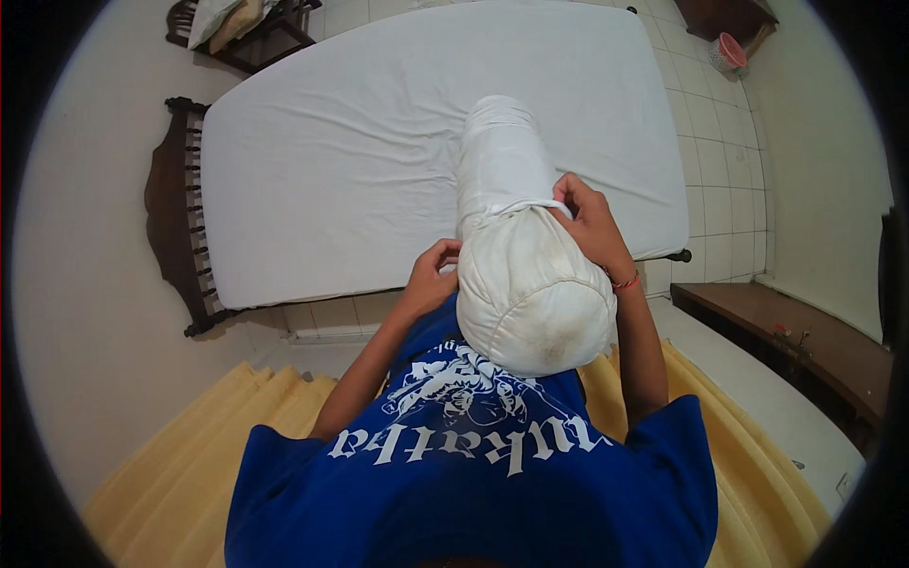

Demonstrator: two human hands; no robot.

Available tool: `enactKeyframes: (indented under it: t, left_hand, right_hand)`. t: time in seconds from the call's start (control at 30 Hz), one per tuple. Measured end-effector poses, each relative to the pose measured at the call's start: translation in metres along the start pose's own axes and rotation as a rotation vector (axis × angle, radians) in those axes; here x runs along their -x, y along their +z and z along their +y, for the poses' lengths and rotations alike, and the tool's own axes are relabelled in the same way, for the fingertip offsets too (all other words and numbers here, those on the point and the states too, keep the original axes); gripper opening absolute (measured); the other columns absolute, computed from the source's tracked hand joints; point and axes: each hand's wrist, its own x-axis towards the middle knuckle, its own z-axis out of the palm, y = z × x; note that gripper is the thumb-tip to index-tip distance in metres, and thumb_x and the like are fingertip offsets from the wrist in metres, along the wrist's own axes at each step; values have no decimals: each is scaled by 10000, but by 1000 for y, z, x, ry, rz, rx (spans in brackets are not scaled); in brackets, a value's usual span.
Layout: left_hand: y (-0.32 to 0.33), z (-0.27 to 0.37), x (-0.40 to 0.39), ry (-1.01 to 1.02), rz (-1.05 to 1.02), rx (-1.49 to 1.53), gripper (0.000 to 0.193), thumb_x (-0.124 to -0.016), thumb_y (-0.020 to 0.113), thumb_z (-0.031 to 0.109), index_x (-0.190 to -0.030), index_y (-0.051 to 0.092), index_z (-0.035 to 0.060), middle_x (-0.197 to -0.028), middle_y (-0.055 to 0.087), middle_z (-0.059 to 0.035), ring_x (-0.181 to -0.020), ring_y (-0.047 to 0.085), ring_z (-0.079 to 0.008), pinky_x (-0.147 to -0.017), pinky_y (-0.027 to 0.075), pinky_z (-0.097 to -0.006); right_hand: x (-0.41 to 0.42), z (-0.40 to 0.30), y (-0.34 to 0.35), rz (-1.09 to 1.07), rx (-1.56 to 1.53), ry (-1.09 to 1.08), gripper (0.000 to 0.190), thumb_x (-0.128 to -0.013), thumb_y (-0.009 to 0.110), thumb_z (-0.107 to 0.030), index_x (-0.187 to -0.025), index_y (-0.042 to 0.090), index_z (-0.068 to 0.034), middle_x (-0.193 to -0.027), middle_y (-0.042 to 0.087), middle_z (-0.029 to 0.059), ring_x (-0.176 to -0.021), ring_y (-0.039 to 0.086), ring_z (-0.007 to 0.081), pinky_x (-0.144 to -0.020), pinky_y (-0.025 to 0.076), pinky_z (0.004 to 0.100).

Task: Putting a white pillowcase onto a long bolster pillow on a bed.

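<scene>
A bolster pillow (540, 298) leans from my body onto the bed, its rounded near end bare, off-white and stained brown. A smooth white bolster cover (503, 160) encloses its far part, and the cover's hem runs across the middle. At the right end of that hem, my right hand (589, 220) pinches the cloth between thumb and fingers. My left hand (434, 277) grips the bolster's left side with curled fingers, just below the hem. Its fingertips are partly hidden by the bolster.
A bed mattress (341, 177) with a wrinkled white sheet lies ahead, with a dark wooden headboard (167, 213) at left. Behind it stands a wooden chair (273, 46) bearing pillows. A pink-and-white basket (728, 52) sits far right. A brown wooden surface (774, 334) and yellow curtains (213, 440) are nearer.
</scene>
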Motion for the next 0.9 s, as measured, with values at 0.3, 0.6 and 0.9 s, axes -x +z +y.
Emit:
enactKeyframes:
  t: [0.3, 0.6, 0.9]
  left_hand:
    - [-14, 112, -35, 534, 516, -692, 87, -939, 632, 59, -997, 672, 8, -762, 656, -182, -639, 661, -320, -578, 524, -386]
    - [-46, 209, -66, 533, 353, -437, 127, -927, 703, 113, -951, 700, -11, -792, 706, -81, -657, 633, -125, -596, 497, -254]
    - [-99, 254, -107, 558, 61, -360, 230, -923, 712, 206, -964, 667, -16, -713, 675, -117, -626, 598, -106, -583, 471, -295]
  right_hand:
    - [-3, -57, -27, 38, 332, -172, 160, -849, 714, -49, -935, 579, -36, -689, 578, 126, -605, 594, 208, -572, 474, 328]
    - [-9, -94, -38, 316, -136, -79, 165, -837, 731, -70, -975, 710, 17, -771, 691, 82, -683, 602, 75, -607, 479, 245]
    - [-38, -62, -76, 511, -23, -519, 312, -799, 735, -195, -1017, 691, 25, -891, 712, 185, -832, 686, 298, -823, 531, 371]
